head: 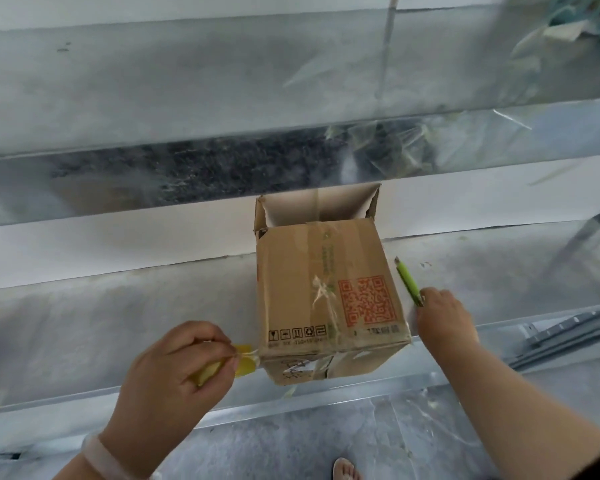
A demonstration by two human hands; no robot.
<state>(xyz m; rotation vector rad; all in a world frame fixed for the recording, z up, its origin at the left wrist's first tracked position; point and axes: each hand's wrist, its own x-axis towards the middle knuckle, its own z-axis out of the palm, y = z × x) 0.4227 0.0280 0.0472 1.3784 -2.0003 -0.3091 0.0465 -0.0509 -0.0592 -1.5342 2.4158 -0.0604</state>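
One cardboard box (326,296) sits on the metal bench (118,313) between the two hands, far flaps open, contents hidden. The left hand (177,372) pinches a yellow strip (245,356) at the box's near corner. The right hand (445,318) is curled round one green cutter (407,280), just beside the box.

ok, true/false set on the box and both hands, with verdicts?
1. The right hand grips a green cutter. True.
2. The cardboard box lies on the floor. False: it stands on the metal bench.
3. The left hand pinches a yellow strip beside the box. True.
4. The QR code on the box is blue. False: it is orange-red.
5. The left wrist is bare. False: it wears a pale bracelet.
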